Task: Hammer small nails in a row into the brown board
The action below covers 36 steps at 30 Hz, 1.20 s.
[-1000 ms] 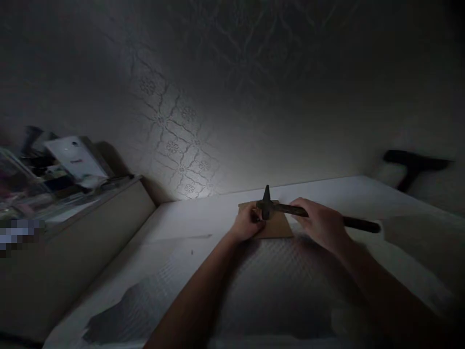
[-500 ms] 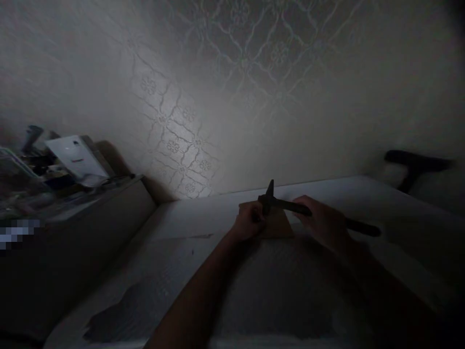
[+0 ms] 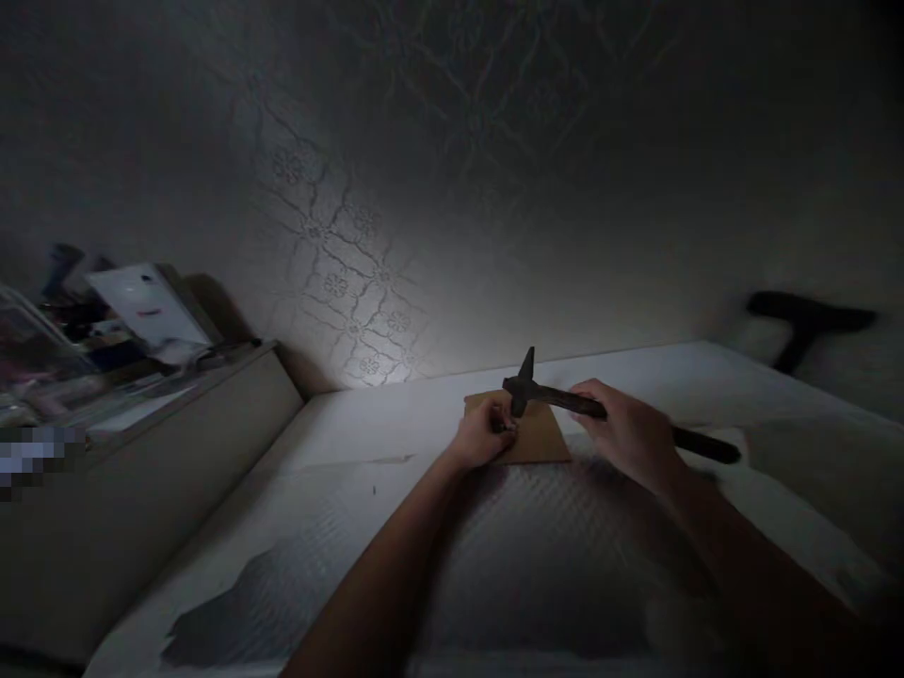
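Observation:
My right hand (image 3: 628,428) is wrapped round the dark handle of a hammer (image 3: 521,387). The hammer's head, pointed at one end, hangs over a square brown board (image 3: 540,438) lying on the white surface. My left hand (image 3: 482,433) rests at the board's left side, its fingers curled together in a pinch just beside the hammer head. Whatever small thing sits between those fingertips is too dim to make out.
A patterned wall (image 3: 395,282) rises behind the white tabletop (image 3: 395,414). To the left, a cabinet (image 3: 204,424) carries a white box (image 3: 150,309) and assorted clutter. At right stands a dark T-shaped object (image 3: 809,315). A greyish textured patch (image 3: 261,603) covers the near surface.
The light has shifted: the tabletop, hands and board look brighter, while the upper wall is darker. Both hands and the hammer have hardly moved.

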Each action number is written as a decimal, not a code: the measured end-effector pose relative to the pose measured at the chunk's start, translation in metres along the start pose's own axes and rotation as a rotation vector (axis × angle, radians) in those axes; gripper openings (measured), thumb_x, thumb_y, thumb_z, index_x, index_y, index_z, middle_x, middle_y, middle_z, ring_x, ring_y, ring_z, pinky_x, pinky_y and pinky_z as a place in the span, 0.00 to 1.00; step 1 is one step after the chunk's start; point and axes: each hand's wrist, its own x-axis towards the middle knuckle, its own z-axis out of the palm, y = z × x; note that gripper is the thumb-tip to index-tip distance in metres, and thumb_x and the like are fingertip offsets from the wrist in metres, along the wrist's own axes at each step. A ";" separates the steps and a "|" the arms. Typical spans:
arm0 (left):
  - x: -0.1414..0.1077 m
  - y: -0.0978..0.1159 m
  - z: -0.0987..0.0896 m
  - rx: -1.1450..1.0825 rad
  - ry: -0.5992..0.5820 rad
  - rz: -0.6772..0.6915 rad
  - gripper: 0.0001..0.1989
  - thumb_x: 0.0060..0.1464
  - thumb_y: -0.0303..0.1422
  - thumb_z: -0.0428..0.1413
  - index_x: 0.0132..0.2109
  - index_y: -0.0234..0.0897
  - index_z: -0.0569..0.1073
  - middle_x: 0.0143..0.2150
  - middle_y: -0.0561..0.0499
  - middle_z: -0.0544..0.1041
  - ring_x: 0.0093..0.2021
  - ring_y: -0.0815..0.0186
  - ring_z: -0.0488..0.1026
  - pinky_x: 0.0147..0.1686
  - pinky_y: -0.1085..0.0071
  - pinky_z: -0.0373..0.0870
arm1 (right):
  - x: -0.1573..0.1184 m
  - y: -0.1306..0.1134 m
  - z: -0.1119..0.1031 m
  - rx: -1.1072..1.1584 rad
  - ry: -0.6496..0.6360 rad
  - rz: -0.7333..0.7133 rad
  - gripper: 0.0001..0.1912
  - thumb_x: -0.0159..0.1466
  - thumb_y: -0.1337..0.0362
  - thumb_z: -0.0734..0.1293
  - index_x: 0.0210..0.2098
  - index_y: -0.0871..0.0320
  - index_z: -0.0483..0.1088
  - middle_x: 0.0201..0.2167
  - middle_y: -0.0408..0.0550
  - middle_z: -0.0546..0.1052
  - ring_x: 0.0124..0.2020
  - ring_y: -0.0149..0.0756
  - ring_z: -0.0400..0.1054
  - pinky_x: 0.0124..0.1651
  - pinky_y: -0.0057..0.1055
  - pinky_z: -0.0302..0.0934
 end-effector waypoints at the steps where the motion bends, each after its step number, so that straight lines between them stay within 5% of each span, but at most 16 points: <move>1: 0.000 0.000 0.000 0.003 0.002 0.012 0.13 0.43 0.25 0.58 0.39 0.37 0.68 0.33 0.53 0.72 0.35 0.68 0.70 0.39 0.72 0.67 | 0.000 0.000 0.000 -0.011 0.012 0.009 0.08 0.60 0.63 0.62 0.40 0.50 0.68 0.34 0.42 0.78 0.33 0.37 0.72 0.30 0.28 0.55; 36: 0.000 -0.002 -0.002 0.060 -0.008 0.011 0.14 0.43 0.27 0.58 0.40 0.36 0.67 0.35 0.52 0.72 0.37 0.67 0.70 0.41 0.70 0.68 | 0.000 -0.002 0.001 -0.033 -0.060 0.103 0.10 0.60 0.62 0.62 0.42 0.50 0.69 0.33 0.42 0.78 0.34 0.37 0.72 0.30 0.28 0.54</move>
